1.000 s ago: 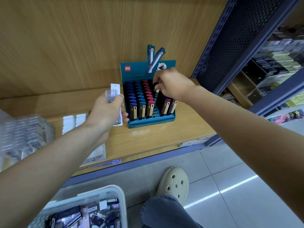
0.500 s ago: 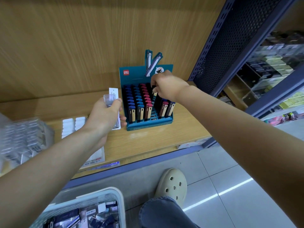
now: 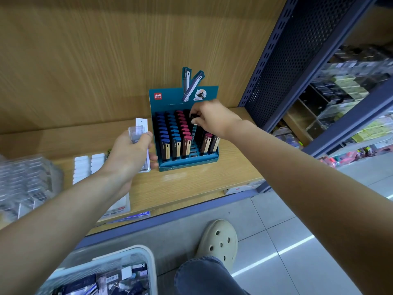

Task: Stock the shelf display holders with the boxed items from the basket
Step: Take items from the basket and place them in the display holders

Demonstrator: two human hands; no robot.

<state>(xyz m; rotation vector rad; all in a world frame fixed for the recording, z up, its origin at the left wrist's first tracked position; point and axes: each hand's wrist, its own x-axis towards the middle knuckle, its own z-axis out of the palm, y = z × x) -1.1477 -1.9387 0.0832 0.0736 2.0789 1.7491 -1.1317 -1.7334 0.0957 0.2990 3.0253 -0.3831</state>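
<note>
Dark boxed item is pinched in the right hand grip, axis judged near-vertical, just above the sparse column, rear end, of the display holder. Clear pack is clasped in the left hand, alongside.

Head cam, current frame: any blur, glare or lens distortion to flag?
Head view: teal display holder sharp; clear packs at the left edge and far shelves on the right smeared; glare streak on the floor tiles; soft sheen on the shelf board before the holder; wide-angle stretch slants the blue upright.
</note>
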